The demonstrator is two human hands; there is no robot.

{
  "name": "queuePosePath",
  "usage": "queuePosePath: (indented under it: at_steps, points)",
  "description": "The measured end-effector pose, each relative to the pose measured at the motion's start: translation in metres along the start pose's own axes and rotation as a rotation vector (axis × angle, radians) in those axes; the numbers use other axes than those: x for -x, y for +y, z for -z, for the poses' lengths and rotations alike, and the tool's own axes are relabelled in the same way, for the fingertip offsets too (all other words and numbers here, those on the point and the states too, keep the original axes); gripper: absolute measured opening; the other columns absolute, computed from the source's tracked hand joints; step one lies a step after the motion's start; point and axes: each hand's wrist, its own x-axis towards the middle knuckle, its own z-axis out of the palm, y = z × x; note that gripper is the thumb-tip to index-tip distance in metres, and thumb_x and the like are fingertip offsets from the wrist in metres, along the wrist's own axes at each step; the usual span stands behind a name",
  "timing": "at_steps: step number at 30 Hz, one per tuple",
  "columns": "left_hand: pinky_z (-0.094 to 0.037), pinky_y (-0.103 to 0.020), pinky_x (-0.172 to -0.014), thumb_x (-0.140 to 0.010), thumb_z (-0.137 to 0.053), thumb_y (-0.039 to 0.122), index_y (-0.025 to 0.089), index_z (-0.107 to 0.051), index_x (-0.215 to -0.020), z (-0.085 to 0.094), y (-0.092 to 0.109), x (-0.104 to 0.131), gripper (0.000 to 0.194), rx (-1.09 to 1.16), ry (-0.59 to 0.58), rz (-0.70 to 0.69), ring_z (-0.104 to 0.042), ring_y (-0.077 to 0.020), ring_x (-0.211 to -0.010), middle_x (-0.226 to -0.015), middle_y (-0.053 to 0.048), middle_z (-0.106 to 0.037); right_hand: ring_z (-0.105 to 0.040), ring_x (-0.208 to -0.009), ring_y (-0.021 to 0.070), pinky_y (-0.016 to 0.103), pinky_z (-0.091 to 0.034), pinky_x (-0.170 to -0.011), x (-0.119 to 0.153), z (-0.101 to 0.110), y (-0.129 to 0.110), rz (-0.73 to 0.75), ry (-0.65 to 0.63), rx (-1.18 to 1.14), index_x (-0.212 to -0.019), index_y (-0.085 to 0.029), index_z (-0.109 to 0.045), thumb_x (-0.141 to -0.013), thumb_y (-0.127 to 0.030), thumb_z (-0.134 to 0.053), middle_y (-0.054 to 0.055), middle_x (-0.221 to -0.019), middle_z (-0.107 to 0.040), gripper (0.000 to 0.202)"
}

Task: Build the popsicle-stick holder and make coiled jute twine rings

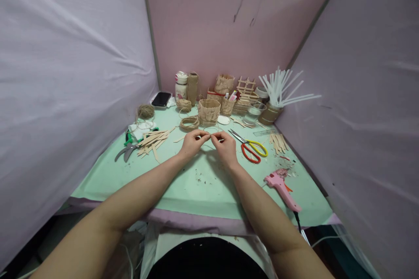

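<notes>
My left hand and my right hand meet over the middle of the table, fingertips almost touching. Each is closed in a pinch on thin twine, of which a pale strand shows beneath and behind the fingers. Just beyond them stands a round holder covered in wooden pieces. Left of that holder lies a coil of twine. Scissors with one red and one yellow handle rest open to the right of my right hand.
Wooden sticks and pruning shears lie at left. A pink glue gun is at front right, its cord over the edge. Behind are a water glass, glue sticks in a can, a bottle and a phone.
</notes>
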Motion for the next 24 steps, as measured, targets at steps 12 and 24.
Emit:
queuePosePath:
  at_steps: [12,24]
  points:
    - [-0.039,-0.021,-0.056,-0.065,-0.068,0.024,0.014,-0.062,-0.064,-0.009,0.01,0.001,0.011,0.389,0.015,0.398,-0.049,-0.008,-0.059,-0.062,0.001,-0.057,-0.05,-0.071,0.0156,0.03,-0.04,-0.069,0.001,-0.005,0.008,0.291,0.036,0.232,-0.071,-0.02,-0.054,-0.081,-0.021,-0.052,0.001,-0.071,-0.056,0.011]
    - [-0.036,-0.023,-0.054,-0.072,-0.066,0.036,0.014,-0.063,-0.078,-0.001,0.007,-0.001,0.023,0.166,-0.071,0.133,-0.046,-0.0089,-0.057,-0.063,0.002,-0.055,-0.053,-0.067,0.0144,0.027,-0.042,-0.062,-0.002,-0.001,0.001,-0.048,-0.067,-0.143,-0.076,-0.019,-0.06,-0.079,-0.034,-0.058,0.002,-0.073,-0.062,0.016]
